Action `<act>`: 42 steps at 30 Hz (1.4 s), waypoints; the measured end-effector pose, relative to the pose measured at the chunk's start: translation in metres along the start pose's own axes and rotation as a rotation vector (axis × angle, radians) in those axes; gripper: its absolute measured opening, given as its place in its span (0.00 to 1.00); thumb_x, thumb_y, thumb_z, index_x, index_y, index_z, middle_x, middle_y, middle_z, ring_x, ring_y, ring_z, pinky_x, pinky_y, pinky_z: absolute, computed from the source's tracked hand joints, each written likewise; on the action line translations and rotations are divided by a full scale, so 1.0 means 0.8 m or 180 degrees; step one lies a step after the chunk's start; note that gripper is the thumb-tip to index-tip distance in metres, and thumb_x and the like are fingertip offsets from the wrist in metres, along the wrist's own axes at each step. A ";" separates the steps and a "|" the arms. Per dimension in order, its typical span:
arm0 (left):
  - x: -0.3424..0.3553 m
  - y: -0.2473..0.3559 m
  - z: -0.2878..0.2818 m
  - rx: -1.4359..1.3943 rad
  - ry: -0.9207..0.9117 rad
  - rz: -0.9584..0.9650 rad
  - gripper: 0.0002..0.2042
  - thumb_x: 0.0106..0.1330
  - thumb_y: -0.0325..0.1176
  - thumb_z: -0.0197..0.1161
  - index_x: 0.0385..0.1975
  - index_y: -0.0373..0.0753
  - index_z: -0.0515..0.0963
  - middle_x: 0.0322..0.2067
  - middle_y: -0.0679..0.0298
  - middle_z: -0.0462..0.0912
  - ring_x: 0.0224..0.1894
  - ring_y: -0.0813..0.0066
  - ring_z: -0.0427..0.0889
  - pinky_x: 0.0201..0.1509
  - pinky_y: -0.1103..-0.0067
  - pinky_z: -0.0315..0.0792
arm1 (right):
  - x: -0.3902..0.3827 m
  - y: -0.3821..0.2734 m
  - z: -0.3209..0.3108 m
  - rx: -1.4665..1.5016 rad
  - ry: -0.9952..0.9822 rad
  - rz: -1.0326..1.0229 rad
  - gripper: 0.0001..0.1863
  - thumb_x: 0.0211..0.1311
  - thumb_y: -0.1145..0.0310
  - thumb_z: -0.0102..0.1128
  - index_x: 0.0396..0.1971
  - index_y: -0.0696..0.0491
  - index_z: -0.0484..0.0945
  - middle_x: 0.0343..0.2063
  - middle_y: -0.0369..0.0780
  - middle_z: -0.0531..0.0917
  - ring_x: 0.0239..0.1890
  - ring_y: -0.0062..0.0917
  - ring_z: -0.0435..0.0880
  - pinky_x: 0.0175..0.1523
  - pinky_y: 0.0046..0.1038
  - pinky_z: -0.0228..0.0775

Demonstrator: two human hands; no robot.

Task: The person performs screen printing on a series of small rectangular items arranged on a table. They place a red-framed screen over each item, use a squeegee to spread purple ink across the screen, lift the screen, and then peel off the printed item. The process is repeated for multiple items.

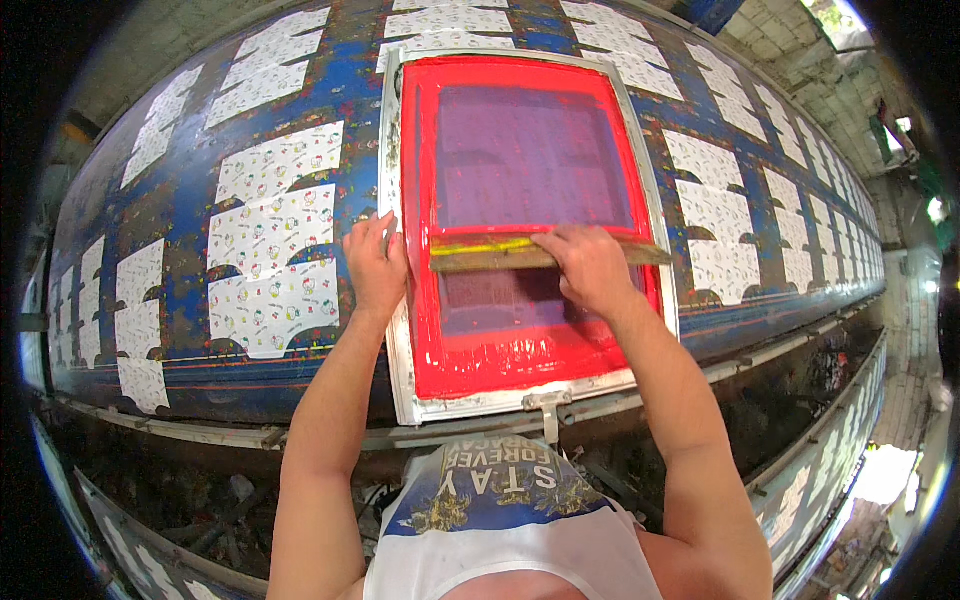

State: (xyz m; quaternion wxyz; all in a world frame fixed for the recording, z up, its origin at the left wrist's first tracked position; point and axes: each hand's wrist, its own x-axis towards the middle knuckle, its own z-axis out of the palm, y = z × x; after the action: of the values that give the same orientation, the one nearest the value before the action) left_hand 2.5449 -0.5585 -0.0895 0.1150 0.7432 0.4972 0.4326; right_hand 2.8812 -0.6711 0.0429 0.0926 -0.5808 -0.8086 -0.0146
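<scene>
My right hand point(590, 260) grips a long wooden squeegee point(470, 250) with a yellow strip, lying crosswise over a screen with wide red borders point(500, 350) and a purple mesh point(530, 150) in a pale metal frame point(660, 300). My left hand point(375, 260) is at the frame's left side, beyond the squeegee's left end, its slightly bent fingers apart. Red ink coats the screen's borders, thickest and glossy along the near one.
A long blue, paint-spotted table point(170, 200) carries rows of white printed fabric pieces point(270, 220) on both sides of the screen. A rail point(740, 350) runs along its near edge, above a dark gap. A block wall point(860, 140) is at the right.
</scene>
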 end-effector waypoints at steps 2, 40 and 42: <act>0.000 0.002 -0.002 0.0018 -0.0054 -0.0007 0.19 0.69 0.25 0.69 0.60 0.38 0.85 0.54 0.50 0.85 0.60 0.47 0.80 0.68 0.56 0.69 | 0.040 0.035 0.008 -0.0013 -0.0105 0.0035 0.26 0.53 0.76 0.67 0.55 0.48 0.89 0.44 0.46 0.92 0.47 0.45 0.91 0.54 0.47 0.83; 0.013 0.046 -0.014 0.0267 -0.0113 -0.0393 0.20 0.69 0.22 0.70 0.62 0.37 0.84 0.56 0.49 0.85 0.59 0.46 0.82 0.67 0.58 0.75 | 0.337 0.249 0.040 -0.0056 -0.0509 -0.0093 0.25 0.61 0.73 0.60 0.58 0.47 0.89 0.50 0.50 0.92 0.55 0.49 0.91 0.61 0.52 0.83; 0.013 0.047 -0.013 0.0248 -0.0116 -0.0388 0.20 0.69 0.22 0.70 0.61 0.37 0.84 0.56 0.49 0.85 0.59 0.46 0.82 0.66 0.58 0.76 | 0.339 0.249 0.031 -0.0023 -0.0694 -0.0076 0.25 0.60 0.72 0.60 0.57 0.47 0.89 0.49 0.51 0.92 0.56 0.49 0.91 0.61 0.52 0.83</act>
State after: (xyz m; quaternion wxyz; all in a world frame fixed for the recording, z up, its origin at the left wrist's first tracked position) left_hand 2.5619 -0.5703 -0.0550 0.1212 0.7232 0.5558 0.3915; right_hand 2.9817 -0.3491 0.0469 0.0019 -0.5697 -0.8207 0.0447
